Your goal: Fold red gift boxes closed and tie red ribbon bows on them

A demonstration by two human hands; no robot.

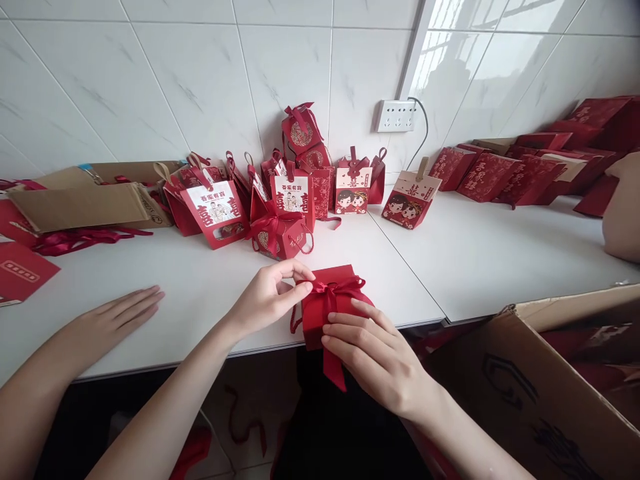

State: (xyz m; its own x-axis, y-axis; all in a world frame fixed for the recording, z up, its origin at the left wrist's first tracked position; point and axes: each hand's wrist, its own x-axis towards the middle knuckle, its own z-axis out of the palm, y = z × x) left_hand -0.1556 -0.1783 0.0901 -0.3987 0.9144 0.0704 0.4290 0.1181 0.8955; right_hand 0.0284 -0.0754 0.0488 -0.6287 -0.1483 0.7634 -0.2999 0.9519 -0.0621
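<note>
A red gift box (341, 272) stands at the table's front edge, tied with a red satin ribbon bow (333, 288). My left hand (270, 297) pinches the bow's left loop between thumb and fingers. Across the front and right side of the box, my right hand (375, 353) is wrapped, its fingers over the ribbon; the thumb is hidden. One ribbon tail (333, 367) hangs below the table edge. A twisted red cord shows at the box's left side. Just behind sits a six-sided red box (283, 239) with its own bow.
Several finished red boxes, one a couple-print box (411, 200), line the tiled wall. Another person's hand (117, 313) lies flat at left, near a cardboard tray (80, 208) and loose ribbons (85, 239). A large carton (525, 387) of red items stands right; a socket strip (396, 116) is on the wall.
</note>
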